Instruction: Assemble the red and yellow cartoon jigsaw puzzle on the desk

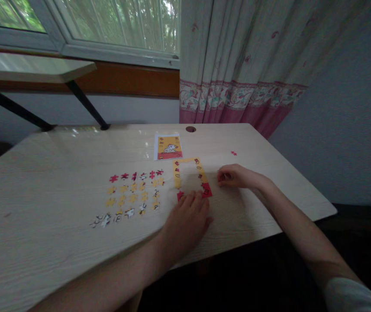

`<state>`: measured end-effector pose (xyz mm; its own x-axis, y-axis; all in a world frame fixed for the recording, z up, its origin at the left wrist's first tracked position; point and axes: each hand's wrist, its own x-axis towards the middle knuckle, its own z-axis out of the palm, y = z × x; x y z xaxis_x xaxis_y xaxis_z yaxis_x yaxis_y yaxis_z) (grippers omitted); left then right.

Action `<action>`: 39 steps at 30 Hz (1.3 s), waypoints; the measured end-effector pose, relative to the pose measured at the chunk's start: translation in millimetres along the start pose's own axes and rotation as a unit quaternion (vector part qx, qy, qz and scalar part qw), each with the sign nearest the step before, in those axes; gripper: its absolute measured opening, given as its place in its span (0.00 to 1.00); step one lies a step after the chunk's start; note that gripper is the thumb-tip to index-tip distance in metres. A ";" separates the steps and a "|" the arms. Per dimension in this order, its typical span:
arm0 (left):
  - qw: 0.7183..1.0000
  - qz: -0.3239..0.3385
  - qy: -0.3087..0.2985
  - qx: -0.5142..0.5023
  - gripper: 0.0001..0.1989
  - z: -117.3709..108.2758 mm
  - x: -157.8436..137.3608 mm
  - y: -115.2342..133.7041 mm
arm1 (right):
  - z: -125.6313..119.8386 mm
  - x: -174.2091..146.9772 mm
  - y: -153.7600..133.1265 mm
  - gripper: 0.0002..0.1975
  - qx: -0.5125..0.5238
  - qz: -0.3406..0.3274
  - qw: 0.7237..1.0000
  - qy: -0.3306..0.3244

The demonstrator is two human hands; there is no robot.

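A partly assembled jigsaw puzzle border (175,177), yellow on top and sides and red along the bottom, lies flat on the table; the table shows through its middle. My left hand (187,219) rests palm down over its lower red edge, fingers stretched out and covering part of it. Just right of the border, my right hand (230,176) is held low over the table with fingers curled into a pinch; whatever they may hold is hidden. Left of the border lie rows of loose pieces: red pieces (134,176), yellow pieces (133,198) and white patterned pieces (129,213).
Behind the border lies a reference picture card (169,147) with a white animal on yellow and red. A small red piece (233,153) sits apart at the right. The table (58,182) has a cable hole (191,129) and a raised shelf (36,67) at back left.
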<state>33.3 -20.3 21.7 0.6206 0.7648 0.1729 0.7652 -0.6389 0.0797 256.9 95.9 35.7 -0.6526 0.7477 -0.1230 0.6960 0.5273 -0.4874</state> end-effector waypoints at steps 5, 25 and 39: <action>0.999 -0.031 0.012 0.016 0.11 -24.6 0.8 -68.5 | -3.4 -3.7 3.6 0.06 0.015 0.003 0.999 -0.035; 0.997 -0.063 0.024 -0.030 0.19 1.1 -7.4 -88.5 | -3.5 -3.7 4.2 0.07 0.050 0.022 0.997 -0.058; 0.998 -0.052 0.024 -0.018 0.20 4.8 -9.4 -88.1 | -5.1 -3.9 -0.1 0.07 0.047 0.033 0.996 -0.062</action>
<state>-39.1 29.2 8.3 0.5276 0.8234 0.2091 0.8183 -0.5587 0.1351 260.9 95.0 40.7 -0.6420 0.7210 -0.2608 0.7119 0.4341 -0.5521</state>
